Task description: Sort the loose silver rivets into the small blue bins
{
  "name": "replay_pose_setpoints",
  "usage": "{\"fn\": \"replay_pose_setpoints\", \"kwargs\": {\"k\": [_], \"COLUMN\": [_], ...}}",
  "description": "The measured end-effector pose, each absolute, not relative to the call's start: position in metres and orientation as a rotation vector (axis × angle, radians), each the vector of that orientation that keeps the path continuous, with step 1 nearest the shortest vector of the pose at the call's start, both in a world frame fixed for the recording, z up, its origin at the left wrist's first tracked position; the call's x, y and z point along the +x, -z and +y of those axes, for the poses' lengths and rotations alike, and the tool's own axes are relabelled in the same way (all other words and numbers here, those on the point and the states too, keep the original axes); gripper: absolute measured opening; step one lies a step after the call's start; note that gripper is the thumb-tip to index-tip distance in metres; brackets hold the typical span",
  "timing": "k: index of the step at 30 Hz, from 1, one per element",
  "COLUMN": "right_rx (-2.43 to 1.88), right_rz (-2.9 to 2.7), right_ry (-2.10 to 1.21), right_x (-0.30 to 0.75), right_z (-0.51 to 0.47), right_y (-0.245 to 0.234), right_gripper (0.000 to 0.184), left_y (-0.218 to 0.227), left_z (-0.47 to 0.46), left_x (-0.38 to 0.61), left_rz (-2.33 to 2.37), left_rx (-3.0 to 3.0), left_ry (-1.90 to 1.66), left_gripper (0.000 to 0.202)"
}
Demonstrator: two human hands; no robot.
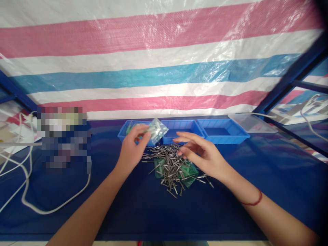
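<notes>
My left hand [133, 145] is closed on a small clear plastic bag [157, 131] with green and white parts inside, held just above the left blue bin [125, 131]. My right hand [198, 150] hovers over a pile of metal pins [171, 167] on the blue table, fingers stretched out and apart, holding nothing I can see. Green pieces [191, 172] lie under and among the pins.
Three blue plastic bins [222, 131] stand in a row at the back of the table, with a clear lid [252, 123] to their right. White cables [25, 191] loop on the left. A striped tarp [164, 61] hangs behind. A blue frame post [289, 78] slants at right.
</notes>
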State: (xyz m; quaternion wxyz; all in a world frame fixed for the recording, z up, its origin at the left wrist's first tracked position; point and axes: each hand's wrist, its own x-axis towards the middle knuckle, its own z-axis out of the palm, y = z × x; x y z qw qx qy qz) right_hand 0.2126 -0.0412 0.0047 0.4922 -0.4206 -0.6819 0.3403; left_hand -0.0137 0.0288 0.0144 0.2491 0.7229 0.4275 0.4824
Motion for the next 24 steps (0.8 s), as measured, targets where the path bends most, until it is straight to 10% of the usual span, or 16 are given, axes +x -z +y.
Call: {"fn": "replay_pose_setpoints", "kwargs": {"k": [24], "right_rx": [-1.322], "right_rz": [-2.456], "right_ry": [-0.774], "right_x": [0.251], "right_z": [-0.052], "right_y": [-0.035], "right_gripper": [0.024], "left_y": [-0.019], "left_z": [0.035], "left_x": [-0.008], "left_rz": [1.321], "left_rx": [2.816], "left_ry": [-1.143], "left_gripper": [0.023]}}
